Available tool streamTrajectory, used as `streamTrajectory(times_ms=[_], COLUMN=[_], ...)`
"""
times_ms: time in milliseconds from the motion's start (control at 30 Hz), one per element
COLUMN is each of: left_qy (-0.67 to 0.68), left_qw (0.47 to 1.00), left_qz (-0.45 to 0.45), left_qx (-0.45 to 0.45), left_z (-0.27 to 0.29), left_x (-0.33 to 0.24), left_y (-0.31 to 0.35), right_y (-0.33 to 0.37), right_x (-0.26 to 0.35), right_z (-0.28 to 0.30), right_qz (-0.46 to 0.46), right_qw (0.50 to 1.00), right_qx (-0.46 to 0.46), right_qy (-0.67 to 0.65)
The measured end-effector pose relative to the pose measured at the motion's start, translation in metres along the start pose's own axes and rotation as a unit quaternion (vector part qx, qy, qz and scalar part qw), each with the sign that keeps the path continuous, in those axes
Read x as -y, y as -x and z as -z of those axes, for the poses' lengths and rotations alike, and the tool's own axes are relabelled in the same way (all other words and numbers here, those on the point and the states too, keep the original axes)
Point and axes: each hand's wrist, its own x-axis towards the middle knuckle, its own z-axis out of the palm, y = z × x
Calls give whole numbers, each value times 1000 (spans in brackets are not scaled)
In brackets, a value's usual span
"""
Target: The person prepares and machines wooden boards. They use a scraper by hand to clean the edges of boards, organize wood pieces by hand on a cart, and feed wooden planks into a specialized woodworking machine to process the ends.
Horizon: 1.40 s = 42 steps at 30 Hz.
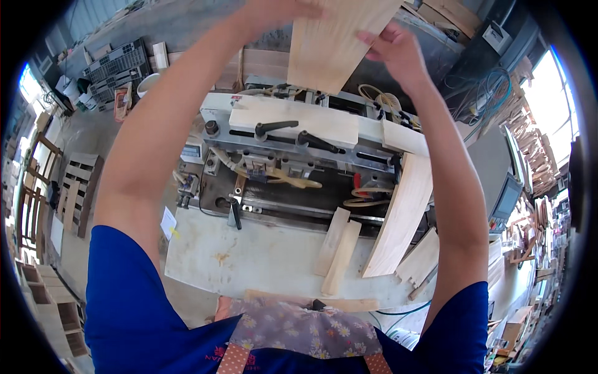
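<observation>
Both arms reach up and forward, and the two hands grip one pale wooden board [333,43] from either side. The left hand [274,12] closes on the board's left edge near the top of the view; most of its fingers are cut off by the frame. The right hand [395,50] clamps the right edge, fingers curled onto the face. The board hangs slightly tilted, its lower edge free in the air above the woodworking machine [280,143].

Below the hands, the machine's white top carries two black clamp levers [299,134] lying side by side. A long curved plank [402,218] leans under the right forearm, running from the machine's right end down onto the white table [230,258]. Two short wood strips [336,249] lie touching each other on that table, just left of the plank. The table's left part, under the left forearm, holds no pieces.

Further below the right arm, more cut boards [420,258] sit at the table's right edge. Beyond the left arm lie grey crates [115,65] on the floor, well apart from the hands.
</observation>
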Motion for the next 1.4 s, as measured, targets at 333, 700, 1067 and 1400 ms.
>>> streamTrajectory(times_ms=[333,700,1067,1400], left_qy=[33,-18,1,80], left_qw=[959,955,967,960], left_qz=[276,284,251,266], left_qx=[49,80,46,34], left_z=[0,-6,8,5], left_x=[146,196,174,173], left_y=[37,74,73,78], right_y=[-6,11,9,15], right_x=[-117,-146,-148,-165], right_z=[-74,-111,-130,-132], right_qz=[-147,-216,-175,-168], right_qw=[982,969,981,982], right_qx=[36,117,71,85], right_qy=[-114,2,-34,-15])
